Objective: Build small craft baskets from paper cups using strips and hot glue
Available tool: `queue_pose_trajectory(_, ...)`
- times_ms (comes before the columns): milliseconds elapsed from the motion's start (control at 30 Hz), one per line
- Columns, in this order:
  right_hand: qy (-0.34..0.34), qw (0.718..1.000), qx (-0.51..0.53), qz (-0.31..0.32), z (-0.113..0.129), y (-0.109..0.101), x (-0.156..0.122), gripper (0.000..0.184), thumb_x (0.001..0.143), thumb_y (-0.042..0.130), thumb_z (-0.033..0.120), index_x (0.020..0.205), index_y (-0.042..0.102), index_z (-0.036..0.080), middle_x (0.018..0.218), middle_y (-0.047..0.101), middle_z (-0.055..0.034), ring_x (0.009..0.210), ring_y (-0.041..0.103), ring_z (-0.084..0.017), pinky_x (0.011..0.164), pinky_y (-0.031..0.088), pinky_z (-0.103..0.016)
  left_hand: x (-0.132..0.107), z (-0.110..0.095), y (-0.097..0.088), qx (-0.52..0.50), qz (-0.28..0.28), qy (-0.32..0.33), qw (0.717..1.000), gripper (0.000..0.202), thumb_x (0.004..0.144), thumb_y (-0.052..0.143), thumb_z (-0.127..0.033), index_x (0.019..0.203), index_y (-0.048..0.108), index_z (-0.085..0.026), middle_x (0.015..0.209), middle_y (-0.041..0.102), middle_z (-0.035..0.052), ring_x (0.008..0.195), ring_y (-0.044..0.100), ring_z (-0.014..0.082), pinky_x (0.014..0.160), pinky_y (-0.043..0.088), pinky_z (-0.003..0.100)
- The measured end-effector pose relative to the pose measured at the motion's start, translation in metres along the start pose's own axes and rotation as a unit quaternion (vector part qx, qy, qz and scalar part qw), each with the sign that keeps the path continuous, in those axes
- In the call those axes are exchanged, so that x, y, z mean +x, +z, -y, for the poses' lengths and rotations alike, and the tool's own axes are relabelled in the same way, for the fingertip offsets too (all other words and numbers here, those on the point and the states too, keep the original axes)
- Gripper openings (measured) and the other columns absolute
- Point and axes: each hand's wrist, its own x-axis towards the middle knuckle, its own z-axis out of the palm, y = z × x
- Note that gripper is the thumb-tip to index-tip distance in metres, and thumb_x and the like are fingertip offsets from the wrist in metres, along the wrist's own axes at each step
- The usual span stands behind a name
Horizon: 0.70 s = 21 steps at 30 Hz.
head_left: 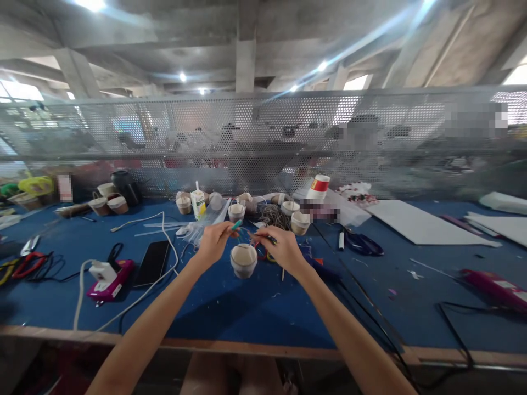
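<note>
Left hand: in the head view, the left hand (214,241) is pinching a teal stick (236,225) between thumb and fingers, beyond the near cup's left rim.
Right hand: the right hand (282,247) is pinching a thin dark piece (270,240), too small to identify; its fingertips are facing the left hand's across a narrow gap.
Near cup: the near cup (244,269) is standing upright on the blue table (197,318), between the forearms and just nearer than the fingertips.
Beyond the hands: more cups (300,225), a drink carton (198,205) and tangled cord (275,217) are crowding together before a perforated screen (247,137).
Left side: a phone (151,264) is lying flat beside a white cable (169,241); a white plug (102,272) is sitting against a purple block (117,282).
Right side: blue-handled scissors (366,244) are lying near white sheets (424,222); a purple tool (494,288) is resting farther right.
</note>
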Motion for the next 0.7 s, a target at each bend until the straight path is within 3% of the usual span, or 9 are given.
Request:
queue_pose_trajectory(267,-0.053,0.996,-0.065,-0.024,0.0,0.007,-0.001,0.017,0.085,0.049,0.025,0.084,0.066,0.02,0.08,0.068,-0.0072,0.08,0.062,-0.02,0.074,0.049,-0.035,-0.005,0.006,-0.001,0.067,0.028,0.07,0.995,0.031,0.089,0.033,-0.033,0.081,0.058,-0.017,0.065,0.058,0.0032,0.059,0.053,0.0131,0.056,0.04,0.024)
queue_pose_trajectory(433,-0.037,0.997,-0.058,-0.018,-0.001,0.013,-0.007,0.017,0.085,0.05,0.027,0.083,0.065,0.021,0.08,0.068,-0.0064,0.082,0.061,-0.019,0.076,0.048,-0.034,-0.005,0.015,0.002,0.063,0.064,0.109,0.99,0.03,0.089,0.034,-0.029,0.075,0.058,-0.017,0.063,0.057,0.0023,0.058,0.051,0.0119,0.056,0.039,0.023)
queue_pose_trajectory(500,-0.01,0.998,-0.054,-0.013,-0.001,0.012,-0.012,0.016,0.084,0.053,0.03,0.092,0.064,0.022,0.087,0.067,-0.0059,0.088,0.06,-0.02,0.081,0.047,-0.034,-0.01,0.022,0.006,0.07,0.037,0.102,0.992,0.029,0.088,0.035,-0.027,0.072,0.057,-0.017,0.061,0.056,0.002,0.056,0.05,0.0115,0.054,0.038,0.022)
queue_pose_trajectory(567,0.018,0.998,-0.061,0.001,-0.003,0.005,-0.02,0.029,0.082,0.054,0.032,0.11,0.055,0.023,0.102,0.064,-0.0067,0.099,0.056,-0.021,0.085,0.045,-0.036,-0.016,0.032,0.011,0.074,-0.01,0.098,0.992,0.028,0.087,0.035,-0.026,0.072,0.057,-0.017,0.061,0.057,0.0021,0.056,0.051,0.0114,0.054,0.039,0.022)
queue_pose_trajectory(633,0.051,0.994,-0.092,0.024,-0.012,-0.009,-0.033,0.047,0.082,0.052,0.034,0.126,0.04,0.022,0.12,0.053,-0.0097,0.112,0.049,-0.023,0.088,0.043,-0.038,-0.023,0.043,0.015,0.077,-0.073,0.08,0.991,0.029,0.087,0.035,-0.026,0.07,0.056,-0.017,0.057,0.055,0.0009,0.053,0.051,0.0109,0.053,0.04,0.022)
queue_pose_trajectory(700,0.113,0.98,-0.162,0.035,-0.028,-0.028,-0.05,0.054,0.078,0.054,0.033,0.127,0.036,0.018,0.126,0.045,-0.0142,0.118,0.041,-0.027,0.092,0.039,-0.041,-0.028,0.052,0.017,0.074,-0.136,0.058,0.986,0.029,0.088,0.035,-0.026,0.07,0.055,-0.016,0.053,0.052,-0.0007,0.049,0.05,0.0101,0.051,0.039,0.021)
